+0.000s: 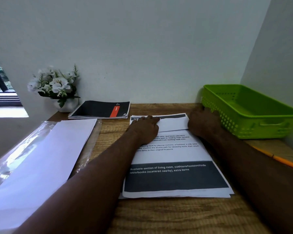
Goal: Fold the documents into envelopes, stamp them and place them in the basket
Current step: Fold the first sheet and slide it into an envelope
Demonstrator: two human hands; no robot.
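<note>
Your left hand lies flat on the far end of the printed document, its fingers extended and pressing a white folded flap at the top edge. Your right hand rests at the flap's right end, just beside the green basket; whether its fingers are curled or straight cannot be told. The document tops a small stack of sheets on the wooden desk. To the left lie white envelopes in clear wrap; behind them, a black notebook and a flower pot. A yellow pencil lies at right.
</note>
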